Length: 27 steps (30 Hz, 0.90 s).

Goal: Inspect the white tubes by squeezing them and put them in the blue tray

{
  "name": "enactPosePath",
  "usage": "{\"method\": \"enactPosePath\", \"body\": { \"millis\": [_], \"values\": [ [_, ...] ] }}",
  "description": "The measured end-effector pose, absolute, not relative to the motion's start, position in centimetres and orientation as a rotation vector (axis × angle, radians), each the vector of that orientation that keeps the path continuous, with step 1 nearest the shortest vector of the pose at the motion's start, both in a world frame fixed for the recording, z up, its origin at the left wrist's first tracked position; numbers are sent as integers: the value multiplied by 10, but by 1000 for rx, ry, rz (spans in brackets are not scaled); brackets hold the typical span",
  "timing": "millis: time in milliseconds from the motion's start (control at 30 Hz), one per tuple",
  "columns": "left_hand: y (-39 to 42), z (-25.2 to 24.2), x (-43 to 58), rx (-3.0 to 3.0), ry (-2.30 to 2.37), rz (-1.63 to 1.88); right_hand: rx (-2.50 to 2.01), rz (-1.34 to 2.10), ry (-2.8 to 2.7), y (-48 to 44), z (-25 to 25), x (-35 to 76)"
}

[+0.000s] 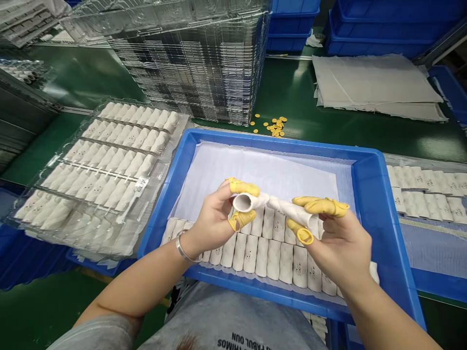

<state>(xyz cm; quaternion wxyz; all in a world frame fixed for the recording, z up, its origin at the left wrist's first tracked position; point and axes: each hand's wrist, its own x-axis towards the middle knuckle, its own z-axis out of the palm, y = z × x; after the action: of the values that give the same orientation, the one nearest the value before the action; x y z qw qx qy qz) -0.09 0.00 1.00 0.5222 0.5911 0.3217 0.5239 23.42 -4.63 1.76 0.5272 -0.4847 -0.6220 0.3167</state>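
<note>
Item: 1 white tube (288, 210), open end showing to the L, held level above the blue tray; can't tell if 1 piece or 2 butted end to end. L hand (213, 218) pinches it near the open end between thumb and forefinger, other fingers out of clear view. R hand (337, 243) grips the far end, thumb and fingers part-spread, light fingertip hold. Yellow finger cots (242, 187): 2 on L, at least 2 on R. 1 metal bangle (184, 249) on L wrist. Blue plastic tray (255, 140): 1, lined w/ white sheet (255, 170), approx. 17 white rolls (279, 262) upright side by side in 1 row, some hidden by hands. L of tray: 1 clear blister tray (109, 109) w/ 4 rows of rolls. R of tray: further rolls (426, 192) in 2 rows, clear tray. Beyond: loose yellow cots (276, 126), qty uncountable, on green conveyor (299, 92); 1 stack of clear trays (189, 63); 1 pile of white sheets (375, 85).
</note>
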Motion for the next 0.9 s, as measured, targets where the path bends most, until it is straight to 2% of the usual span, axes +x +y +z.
{"method": "enactPosePath", "body": {
  "millis": [133,333,500,900],
  "values": [
    [5,10,-3,1010,805,1234,-1134,797,-1238,-41,24,232],
    [-4,6,12,582,661,965,-1068,1167,-1067,-42,12,227],
    [-14,5,23,649,591,867,-1076,1289,-1045,-48,-1,217],
    [-17,6,7,1113,641,893,-1055,1403,-1214,-46,17,221]
  ]
}}
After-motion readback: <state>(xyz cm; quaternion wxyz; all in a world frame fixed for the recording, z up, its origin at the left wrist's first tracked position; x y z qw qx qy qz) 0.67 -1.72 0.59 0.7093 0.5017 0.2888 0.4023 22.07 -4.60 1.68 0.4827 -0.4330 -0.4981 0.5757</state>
